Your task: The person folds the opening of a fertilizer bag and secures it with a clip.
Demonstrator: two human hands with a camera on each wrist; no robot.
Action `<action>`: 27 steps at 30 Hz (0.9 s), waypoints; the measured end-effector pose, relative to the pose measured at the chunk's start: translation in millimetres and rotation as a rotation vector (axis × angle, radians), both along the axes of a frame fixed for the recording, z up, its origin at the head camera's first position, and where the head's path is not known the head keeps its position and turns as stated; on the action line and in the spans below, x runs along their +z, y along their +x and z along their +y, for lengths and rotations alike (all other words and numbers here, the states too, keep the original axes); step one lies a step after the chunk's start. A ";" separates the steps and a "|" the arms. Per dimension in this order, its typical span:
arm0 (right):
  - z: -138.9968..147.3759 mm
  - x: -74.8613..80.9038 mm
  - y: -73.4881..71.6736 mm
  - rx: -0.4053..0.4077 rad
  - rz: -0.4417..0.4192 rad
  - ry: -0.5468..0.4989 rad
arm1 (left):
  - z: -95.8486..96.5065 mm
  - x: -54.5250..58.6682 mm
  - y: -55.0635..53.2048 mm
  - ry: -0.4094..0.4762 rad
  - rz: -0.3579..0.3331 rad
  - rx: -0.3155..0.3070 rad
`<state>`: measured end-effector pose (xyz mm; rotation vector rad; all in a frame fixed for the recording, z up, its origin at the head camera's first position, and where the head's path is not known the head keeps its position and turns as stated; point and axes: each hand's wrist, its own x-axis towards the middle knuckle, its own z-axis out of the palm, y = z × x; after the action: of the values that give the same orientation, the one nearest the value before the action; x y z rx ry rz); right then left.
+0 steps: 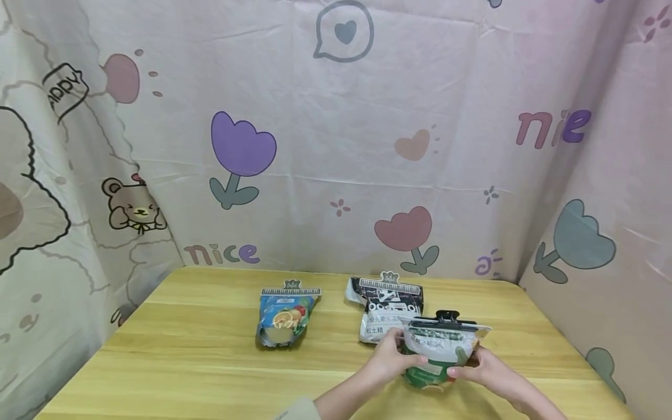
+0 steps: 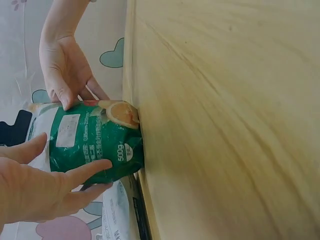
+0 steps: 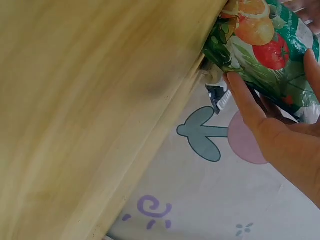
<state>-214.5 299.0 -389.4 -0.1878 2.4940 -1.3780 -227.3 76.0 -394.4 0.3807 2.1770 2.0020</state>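
Observation:
A green and white plastic bag (image 1: 433, 356) with fruit and vegetable pictures stands upright at the front right, its top pinched by a black clip (image 1: 446, 321). My left hand (image 1: 389, 357) holds its left side, thumb on the front and fingers round the edge. On the other side my right hand (image 1: 485, 370) grips it, thumb in front and fingers behind. In the left wrist view "500g" is printed near the bottom of the bag (image 2: 95, 140), which is right at the tabletop. The right wrist view has a tomato and oranges on the bag (image 3: 272, 50).
Just behind, a black and white bag (image 1: 375, 326) with a clip (image 1: 389, 283) is partly covered by the green one. Farther left stands a blue bag (image 1: 283, 321) with a similar clip (image 1: 291, 290). A printed curtain (image 1: 315, 146) hangs behind the wooden table (image 1: 210, 361).

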 end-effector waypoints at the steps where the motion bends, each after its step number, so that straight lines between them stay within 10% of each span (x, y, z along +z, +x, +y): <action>1: 1.0 0.6 0.4 -0.004 -0.003 0.003 | 1.1 0.7 0.3 0.007 -0.006 0.002; 27: 109.1 3.3 -6.6 0.201 -0.035 -0.152 | 107.4 -10.0 19.4 0.202 -0.056 0.116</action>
<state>-221.1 408.0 -386.1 -0.4297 2.2715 -1.4714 -207.9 183.3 -404.3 0.2248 2.0129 2.2745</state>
